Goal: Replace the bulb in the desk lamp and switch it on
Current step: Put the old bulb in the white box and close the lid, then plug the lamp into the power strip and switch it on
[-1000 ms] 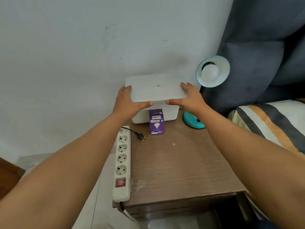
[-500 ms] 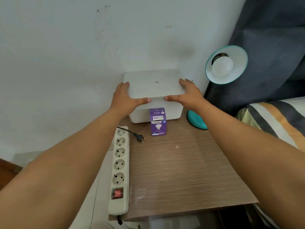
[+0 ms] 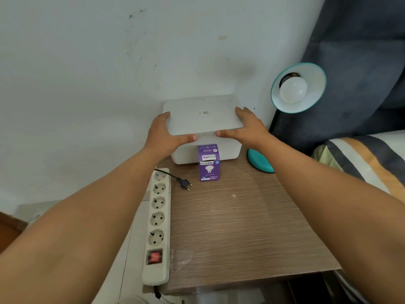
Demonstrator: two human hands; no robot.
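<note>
The left hand (image 3: pixel 163 137) and right hand (image 3: pixel 246 129) each have a grip on one end of the white lid (image 3: pixel 202 115), fingers over the top edge and thumbs tucked under the front rim, so both are closed on it. The lid sits on or just above the white box (image 3: pixel 228 151) at the back of the tabletop (image 3: pixel 241 227), against the wall; whether it is seated or raised cannot be told.

Judged from this, the task has barely begun. The purple bulb carton (image 3: pixel 208 163) stands upright just in front of the box, apparently unopened. The desk lamp (image 3: pixel 299 87) to the right has a bulb (image 3: pixel 292 89) in its teal shade, unlit, and its teal base (image 3: pixel 259 161) rests at the tabletop's right edge. A black plug (image 3: pixel 185 183) lies loose beside the power strip (image 3: pixel 157 224), in none of its sockets. Swapping bulbs, plugging in and switching on all remain.
</note>
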